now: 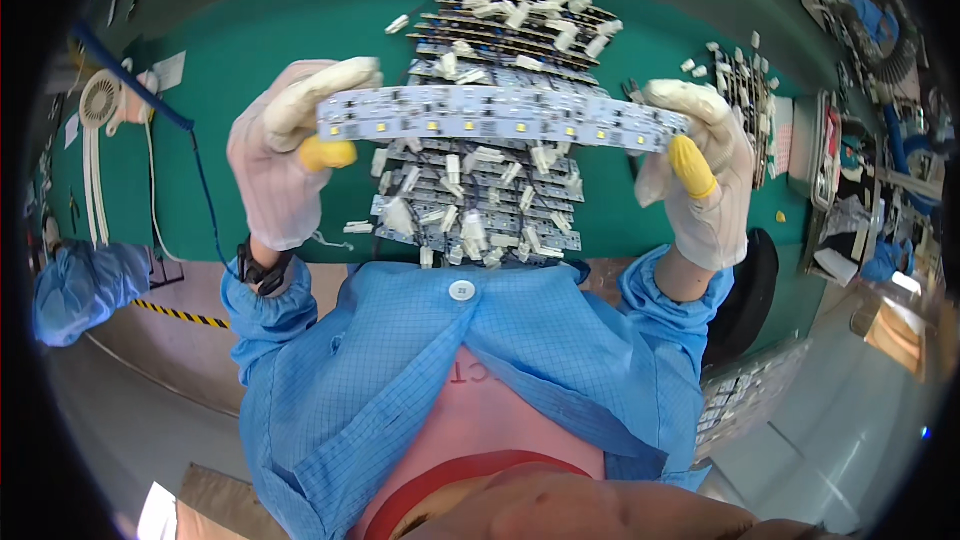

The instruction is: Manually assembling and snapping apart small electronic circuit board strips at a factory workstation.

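Your left hand (285, 155) and right hand (705, 170) each pinch one end of the white LED strip (500, 118) between thumb and fingers, at the upper centre of the frame. Holding only the ends probably keeps it straight and its lamps uncovered, above the piled strips (490, 197) at centre.

Circuit strip (500, 113) is white with a row of yellow squares; gloves (280, 185) white, faintly striped; thumb tips (328, 153) yellow; table (280, 20) green; jacket (390, 390) blue, fine grid.
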Motion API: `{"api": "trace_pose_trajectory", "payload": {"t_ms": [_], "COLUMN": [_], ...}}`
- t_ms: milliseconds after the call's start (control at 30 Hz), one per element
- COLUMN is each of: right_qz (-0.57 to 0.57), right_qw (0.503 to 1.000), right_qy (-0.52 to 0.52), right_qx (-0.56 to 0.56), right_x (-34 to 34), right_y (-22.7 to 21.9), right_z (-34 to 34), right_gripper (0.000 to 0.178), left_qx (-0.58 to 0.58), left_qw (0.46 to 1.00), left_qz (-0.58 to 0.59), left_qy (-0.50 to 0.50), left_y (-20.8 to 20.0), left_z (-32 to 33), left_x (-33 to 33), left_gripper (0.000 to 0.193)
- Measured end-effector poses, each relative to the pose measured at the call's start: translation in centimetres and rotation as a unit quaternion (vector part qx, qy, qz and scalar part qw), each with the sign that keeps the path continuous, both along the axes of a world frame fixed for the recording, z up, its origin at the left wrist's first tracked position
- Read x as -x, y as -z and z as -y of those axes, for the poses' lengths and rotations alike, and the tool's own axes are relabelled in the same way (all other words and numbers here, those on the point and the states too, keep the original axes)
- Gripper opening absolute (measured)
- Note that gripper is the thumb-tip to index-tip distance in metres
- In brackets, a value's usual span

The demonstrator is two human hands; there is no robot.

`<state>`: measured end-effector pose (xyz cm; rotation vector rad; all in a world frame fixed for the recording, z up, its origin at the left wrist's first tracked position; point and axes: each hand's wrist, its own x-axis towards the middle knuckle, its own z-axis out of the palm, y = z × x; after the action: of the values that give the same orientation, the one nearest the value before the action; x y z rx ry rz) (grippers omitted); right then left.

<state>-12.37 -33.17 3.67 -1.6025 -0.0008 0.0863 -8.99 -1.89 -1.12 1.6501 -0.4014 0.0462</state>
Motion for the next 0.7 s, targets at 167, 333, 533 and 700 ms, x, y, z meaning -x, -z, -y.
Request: {"api": "trace_pose_trajectory", "payload": {"t_ms": [167,333,533,700], "right_qz": [0.009,0.026,0.055,0.068], "right_qw": [1.0,0.996,0.993,0.997], "right_qy": [0.021,-0.063,-0.075,-0.042], "right_qx": [0.01,-0.055,-0.071,-0.022], "right_x": [0.3,0.2,0.4,0.3], "right_y": [-0.4,-0.2,0.1,0.6], "right_z": [-0.7,-0.1,-0.4,-0.3], "right_gripper": [0.056,0.049,0.047,0.055], "left_qx": [0.021,-0.097,-0.185,-0.051], "left_qw": [0.999,0.993,0.98,0.997], "left_qz": [0.035,-0.01,-0.026,-0.014], "left_qy": [-0.025,-0.063,-0.067,-0.05], "left_y": [1.0,1.0,1.0,1.9], "left_z": [0.0,-0.4,-0.5,-1.0], "left_x": [-0.4,-0.8,-1.0,-0.7], "left_gripper": [0.062,0.071,0.077,0.07]}}
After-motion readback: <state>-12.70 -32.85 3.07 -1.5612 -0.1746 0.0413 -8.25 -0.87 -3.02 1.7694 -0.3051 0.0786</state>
